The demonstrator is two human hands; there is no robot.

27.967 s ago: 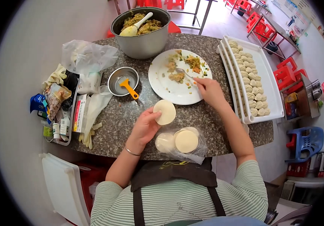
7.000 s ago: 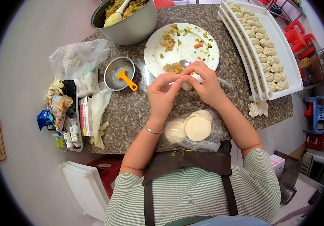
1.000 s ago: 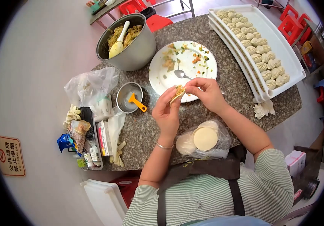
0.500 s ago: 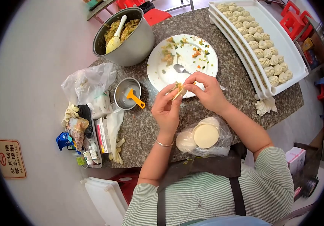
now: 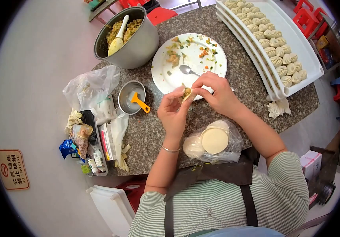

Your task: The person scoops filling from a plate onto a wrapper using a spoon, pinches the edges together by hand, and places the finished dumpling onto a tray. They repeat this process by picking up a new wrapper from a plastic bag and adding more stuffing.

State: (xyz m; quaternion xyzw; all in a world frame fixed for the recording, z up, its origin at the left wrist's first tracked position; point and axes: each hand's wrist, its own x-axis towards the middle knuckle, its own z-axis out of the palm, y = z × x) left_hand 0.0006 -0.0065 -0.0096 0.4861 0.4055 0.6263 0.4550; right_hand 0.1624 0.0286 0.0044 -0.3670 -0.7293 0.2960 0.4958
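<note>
A dumpling [image 5: 187,93] with filling showing at its top sits between my hands, over the near edge of the white plate [image 5: 164,81]. My left hand [image 5: 172,112] cups it from the left, fingers curled round the wrapper. With thumb and forefinger, my right hand [image 5: 213,91] pinches the wrapper's right edge. Scraps of filling lie on the plate, along with a metal spoon [image 5: 185,69] whose handle runs toward my right hand. Below my hands, a stack of round wrappers [image 5: 215,140] rests in a clear plastic bag [image 5: 235,148].
Stacked white trays [image 5: 296,47] with rows of pleated dumplings [image 5: 274,41] stand at the right. A pot of filling [image 5: 138,47] with a white scoop [image 5: 119,37] is at the upper left. Nearby are a metal bowl [image 5: 125,103] with an orange-handled tool [image 5: 141,103], and a plastic bag [image 5: 93,89].
Both hands stay on the dumpling, which has turned slightly so more filling shows. The whole view has shifted a little.
</note>
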